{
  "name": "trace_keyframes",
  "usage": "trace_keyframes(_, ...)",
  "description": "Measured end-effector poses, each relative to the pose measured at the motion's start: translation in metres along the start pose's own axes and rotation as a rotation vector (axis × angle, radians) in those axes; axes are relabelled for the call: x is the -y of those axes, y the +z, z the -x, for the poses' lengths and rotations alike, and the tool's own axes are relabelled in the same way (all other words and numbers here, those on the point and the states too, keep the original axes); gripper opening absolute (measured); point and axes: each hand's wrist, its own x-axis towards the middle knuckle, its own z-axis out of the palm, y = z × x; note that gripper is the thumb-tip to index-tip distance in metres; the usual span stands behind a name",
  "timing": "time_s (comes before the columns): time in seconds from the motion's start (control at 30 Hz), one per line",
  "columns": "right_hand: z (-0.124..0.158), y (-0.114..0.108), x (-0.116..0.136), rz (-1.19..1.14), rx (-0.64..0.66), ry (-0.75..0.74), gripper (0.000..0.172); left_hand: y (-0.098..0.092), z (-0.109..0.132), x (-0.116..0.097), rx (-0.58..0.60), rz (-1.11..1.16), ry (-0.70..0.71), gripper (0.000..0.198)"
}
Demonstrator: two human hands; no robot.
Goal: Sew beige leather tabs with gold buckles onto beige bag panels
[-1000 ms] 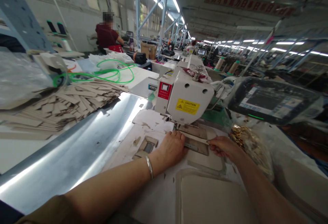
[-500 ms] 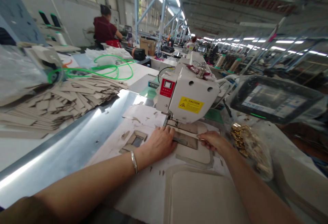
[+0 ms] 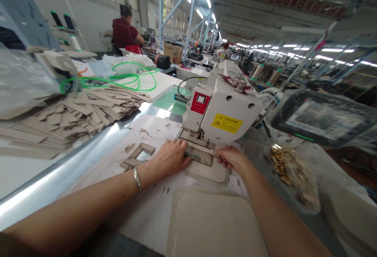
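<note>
In front of the sewing machine lies a light beige panel with a worn flat frame on it. A narrow pale strip runs across the frame between my hands. My left hand is closed at the strip's left end, its fingertips partly hidden. Beside its thumb lies a short grey metal piece. My right hand pinches the strip's right end; a small shiny bit shows at those fingertips. The machine's needle area sits just behind the strip.
Another small frame lies on the white sheet at left. Cut beige strips are heaped farther left, near a green hose. Larger beige panels lie nearest me. At right are a bag of gold hardware and a control screen. A co-worker sits behind.
Both hands have moved left and slightly away from the machine head, with the strip, frame and panel. The view has shifted a little, and more green surface shows behind the machine.
</note>
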Motion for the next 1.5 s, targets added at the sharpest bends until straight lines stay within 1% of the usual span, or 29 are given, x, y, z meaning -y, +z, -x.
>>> trace_keyframes(0.1, -0.003, 0.007, 0.006, -0.015, 0.022, -0.009, 0.018, -0.001, -0.001, 0.008, -0.016, -0.011, 0.002, 0.034)
trace_keyframes(0.2, -0.009, 0.006, 0.008, -0.021, 0.0, -0.006, 0.017, 0.0, -0.006, 0.007, -0.037, -0.022, 0.007, 0.035)
trace_keyframes(0.37, -0.014, -0.01, -0.003, -0.037, 0.012, 0.019, 0.015, 0.004, -0.011, -0.009, -0.059, -0.006, 0.034, 0.034)
trace_keyframes(0.47, -0.014, -0.023, -0.012, -0.054, 0.012, 0.039, 0.016, 0.007, -0.011, -0.019, -0.06, 0.018, 0.064, 0.032)
trace_keyframes(0.6, -0.013, -0.037, -0.023, -0.07, -0.012, 0.059, 0.011, 0.01, -0.008, -0.032, -0.052, 0.02, 0.115, 0.028)
trace_keyframes(0.7, -0.011, -0.047, -0.031, -0.088, -0.038, 0.055, 0.009, 0.008, -0.003, -0.043, -0.041, 0.049, 0.164, 0.027)
trace_keyframes(0.83, -0.009, -0.059, -0.042, -0.099, -0.067, 0.06, 0.009, 0.002, 0.005, -0.055, -0.005, 0.137, 0.21, 0.025)
trace_keyframes(0.93, -0.008, -0.07, -0.05, -0.096, -0.083, 0.067, 0.01, -0.001, 0.007, -0.06, 0.024, 0.17, 0.224, 0.023)
trace_keyframes(1.03, -0.008, -0.08, -0.059, -0.085, -0.102, 0.076, 0.01, 0.002, 0.007, -0.063, 0.031, 0.176, 0.236, 0.024)
trace_keyframes(1.17, -0.01, -0.088, -0.069, -0.114, -0.113, 0.054, 0.01, 0.005, 0.006, -0.068, 0.026, 0.154, 0.253, 0.019)
trace_keyframes(1.27, -0.013, -0.088, -0.073, -0.119, -0.129, 0.046, 0.009, 0.001, 0.009, -0.081, 0.031, 0.158, 0.276, 0.016)
trace_keyframes(1.37, -0.016, -0.086, -0.074, -0.121, -0.15, 0.044, 0.01, -0.005, 0.013, -0.101, 0.054, 0.2, 0.34, 0.025)
trace_keyframes(1.5, -0.015, -0.085, -0.075, -0.14, -0.158, 0.014, 0.01, -0.003, 0.018, -0.127, 0.053, 0.222, 0.47, 0.048)
